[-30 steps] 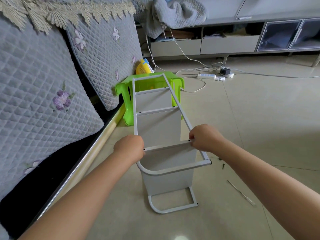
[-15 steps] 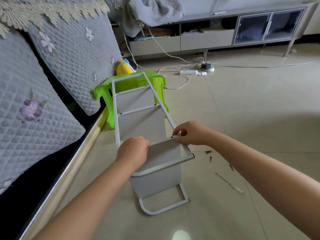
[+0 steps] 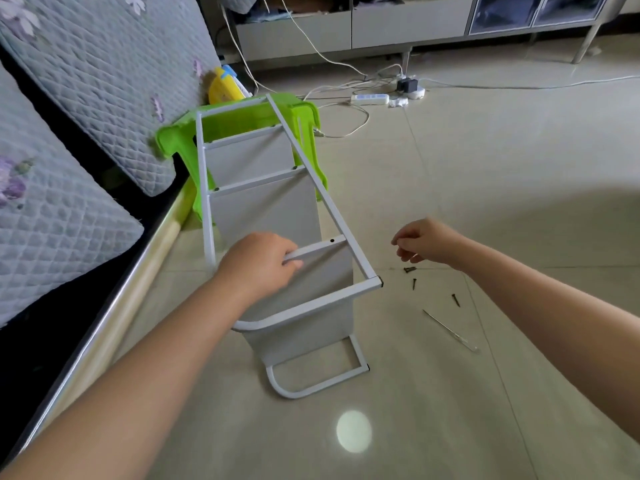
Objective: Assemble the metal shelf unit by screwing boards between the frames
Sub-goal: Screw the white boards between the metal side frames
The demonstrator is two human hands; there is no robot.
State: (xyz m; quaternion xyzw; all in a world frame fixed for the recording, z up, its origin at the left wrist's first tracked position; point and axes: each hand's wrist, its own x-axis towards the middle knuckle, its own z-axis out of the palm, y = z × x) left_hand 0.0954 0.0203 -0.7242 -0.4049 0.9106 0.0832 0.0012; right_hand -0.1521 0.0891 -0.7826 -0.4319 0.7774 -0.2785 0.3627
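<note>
Shelf unit: we steady the white-painted metal shelf unit [image 3: 277, 216] lying tilted on the floor, its far end on a green plastic stool [image 3: 242, 116]; it looks light, stiff and slick.
Left hand [image 3: 256, 268]: fingers curled round the nearest white board [image 3: 311, 271], a sound hold.
Right hand [image 3: 424, 242]: fingers loosely bent, empty, above small dark screws [image 3: 414, 282].

Bright, soft daylight on the glossy floor [image 3: 502, 188], round white glare spot on the tiles just in front of the shelf frame [image 3: 298, 188], wide soft shadow right of it, motion blur on its left rail, edges bent by wide-angle lens
</note>
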